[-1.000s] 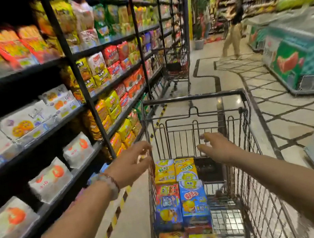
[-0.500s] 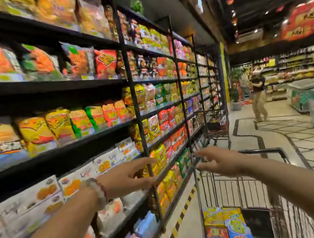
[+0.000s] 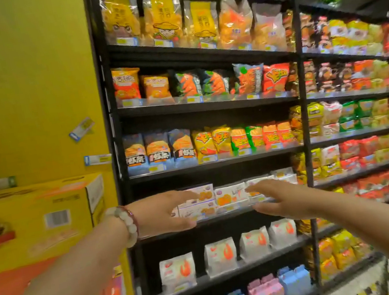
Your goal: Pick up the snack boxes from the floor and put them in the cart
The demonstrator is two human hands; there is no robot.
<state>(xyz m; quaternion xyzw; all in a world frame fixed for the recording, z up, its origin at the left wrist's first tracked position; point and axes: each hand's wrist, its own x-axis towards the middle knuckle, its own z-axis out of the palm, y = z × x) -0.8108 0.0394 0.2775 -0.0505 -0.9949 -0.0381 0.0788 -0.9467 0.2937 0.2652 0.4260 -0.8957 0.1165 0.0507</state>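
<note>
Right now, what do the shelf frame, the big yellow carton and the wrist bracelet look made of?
Shelf frame: likely black painted metal, thin straight posts.
Yellow carton: printed cardboard, with folded edges and a barcode label.
Bracelet on the left wrist: pale, glossy round beads, perhaps stone or glass.

A shop, a supermarket snack aisle. Tall black metal shelving (image 3: 207,109) in bays, stocked row on row with bright snack bags (image 3: 216,143) and white packs (image 3: 220,256); price tags (image 3: 194,99) clipped along shelf edges. Stacked yellow cartons (image 3: 33,220) at left against a yellow wall (image 3: 21,73) with lettering.
</note>
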